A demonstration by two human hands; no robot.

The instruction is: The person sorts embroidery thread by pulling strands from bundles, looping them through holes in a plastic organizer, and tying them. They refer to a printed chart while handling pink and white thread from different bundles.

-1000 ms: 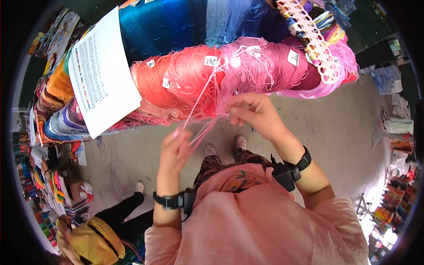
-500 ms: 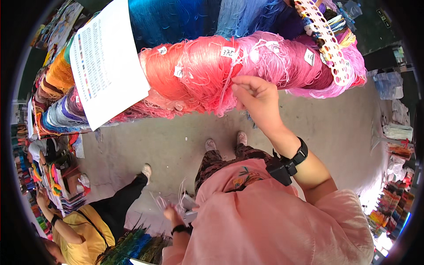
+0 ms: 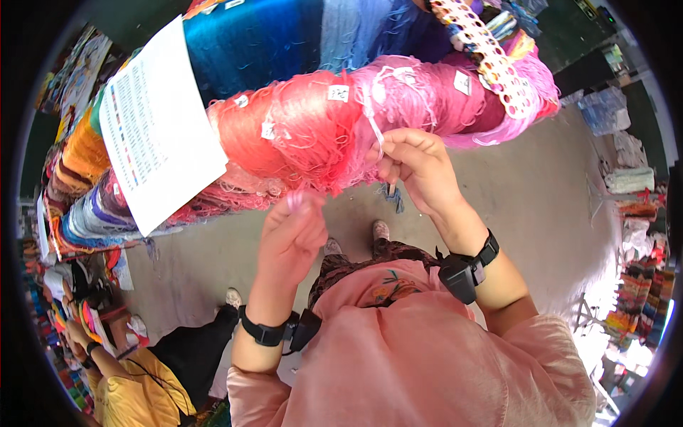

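A long rail of thread skeins runs across the top, with coral-red skeins (image 3: 306, 142) in the middle and pink skeins (image 3: 409, 107) to their right. My right hand (image 3: 420, 164) is closed in a pinch on a pale pink strand of thread (image 3: 375, 127), which stretches up to the pink skeins. My left hand (image 3: 292, 238) hangs just below the coral-red skeins, its fingers closed round a light pink bit of thread (image 3: 294, 202). Most of what lies inside that fist is hidden.
A printed white sheet (image 3: 160, 135) covers skeins on the left. Blue skeins (image 3: 256, 46) lie behind. A white perforated strip (image 3: 491, 64) hangs over the right end. At lower left is another person in a yellow top (image 3: 139, 391). Plastic bags (image 3: 605, 110) line the right.
My left hand has come up from low beside my body, where it held loose pale strands, to just under the skeins. My right hand has drawn a pink strand out taut.
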